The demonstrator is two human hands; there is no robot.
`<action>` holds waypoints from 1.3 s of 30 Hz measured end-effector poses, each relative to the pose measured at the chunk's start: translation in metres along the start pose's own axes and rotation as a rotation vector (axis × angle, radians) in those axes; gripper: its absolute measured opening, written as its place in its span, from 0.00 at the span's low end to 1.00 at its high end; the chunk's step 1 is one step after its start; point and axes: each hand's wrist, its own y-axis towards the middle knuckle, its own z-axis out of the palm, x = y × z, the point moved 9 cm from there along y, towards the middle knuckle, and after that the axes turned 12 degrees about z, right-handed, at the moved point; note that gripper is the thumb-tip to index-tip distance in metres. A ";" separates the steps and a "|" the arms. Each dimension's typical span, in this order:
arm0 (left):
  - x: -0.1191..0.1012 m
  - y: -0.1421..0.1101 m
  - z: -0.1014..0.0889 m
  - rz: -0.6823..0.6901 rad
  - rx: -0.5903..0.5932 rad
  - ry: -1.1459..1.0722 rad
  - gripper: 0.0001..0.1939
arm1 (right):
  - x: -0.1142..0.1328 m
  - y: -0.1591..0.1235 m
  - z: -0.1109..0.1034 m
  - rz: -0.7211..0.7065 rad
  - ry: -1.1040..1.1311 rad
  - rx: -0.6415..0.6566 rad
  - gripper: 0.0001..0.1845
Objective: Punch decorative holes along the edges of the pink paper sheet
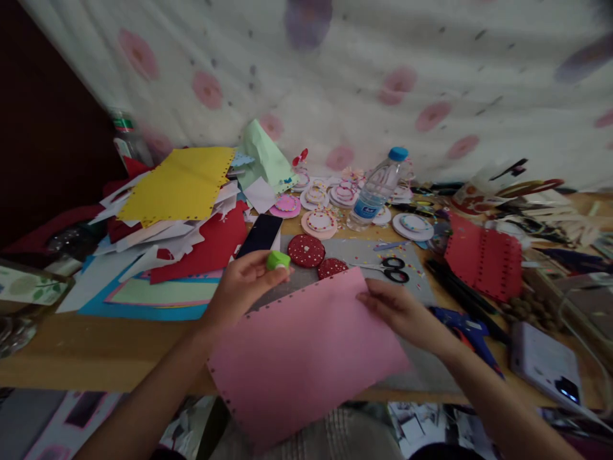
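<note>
My left hand grips a small bright green paper punch between thumb and fingers. A sheet of pink paper with rows of small holes along its upper and left edges hangs over the table's front edge. Its top right corner is pinched in my right hand. Just beyond the sheet lie two dark red dotted discs, one partly covered by the other. Black-handled scissors rest on the grey mat, with tiny paper dots scattered around them.
A yellow punched sheet tops a paper pile at left, beside a dark phone. A water bottle stands among several decorated paper discs. At right are red punched paper, a blue glue gun and a pale phone.
</note>
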 end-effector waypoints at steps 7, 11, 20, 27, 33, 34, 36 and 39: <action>-0.016 -0.024 -0.017 0.010 -0.003 -0.285 0.21 | 0.034 -0.014 -0.103 -0.038 -0.202 -0.256 0.16; -0.005 -0.037 -0.004 -0.071 -0.003 -0.450 0.20 | 0.065 -0.014 -0.116 -0.117 -0.433 -0.187 0.15; 0.027 -0.032 0.012 -0.151 0.090 -0.388 0.14 | 0.091 0.018 -0.004 -0.343 -0.463 0.191 0.14; 0.038 -0.027 0.030 -0.201 0.294 -0.196 0.16 | 0.092 0.039 0.029 -0.394 -0.252 0.376 0.14; 0.035 -0.024 0.038 -0.201 0.355 -0.080 0.15 | 0.081 0.048 0.033 -0.318 -0.205 0.438 0.12; 0.036 -0.023 0.038 -0.202 0.361 -0.070 0.15 | 0.079 0.049 0.033 -0.305 -0.201 0.446 0.12; 0.039 -0.020 0.037 -0.210 0.377 -0.058 0.14 | 0.077 0.052 0.032 -0.284 -0.194 0.461 0.13; 0.045 -0.018 0.036 -0.238 0.405 -0.048 0.14 | 0.072 0.057 0.032 -0.263 -0.194 0.480 0.13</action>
